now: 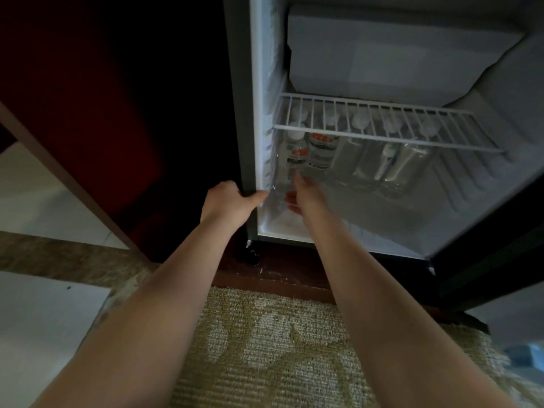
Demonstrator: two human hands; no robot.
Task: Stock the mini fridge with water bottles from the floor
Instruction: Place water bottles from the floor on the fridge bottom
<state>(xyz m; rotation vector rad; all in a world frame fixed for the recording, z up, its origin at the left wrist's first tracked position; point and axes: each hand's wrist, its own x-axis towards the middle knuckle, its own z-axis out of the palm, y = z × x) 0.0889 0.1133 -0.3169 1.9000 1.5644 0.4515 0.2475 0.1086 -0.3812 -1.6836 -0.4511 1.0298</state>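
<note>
Hands at the mini fridge [265,83]
Your left hand [228,201] grips its front edge; your right hand [306,195] has its grip round a water bottle [290,169] under the wire shelf [382,128].

A beige carpet [279,348] with a pale looped pattern covered the floor in the foreground. Along its far edge ran a dark brown wooden plinth [279,279], flecked with small white marks. To the left stood a dark red cabinet panel [88,98], largely in shadow, edged by a tan strip [73,188] that ran diagonally. Below that strip lay a white floor tile [32,198]. A brown mottled band [59,257] separated it from a second white tile [41,325], which adjoined the carpet. A blurred blue object [522,353] lay at the lower right; its type could not be determined.
</note>
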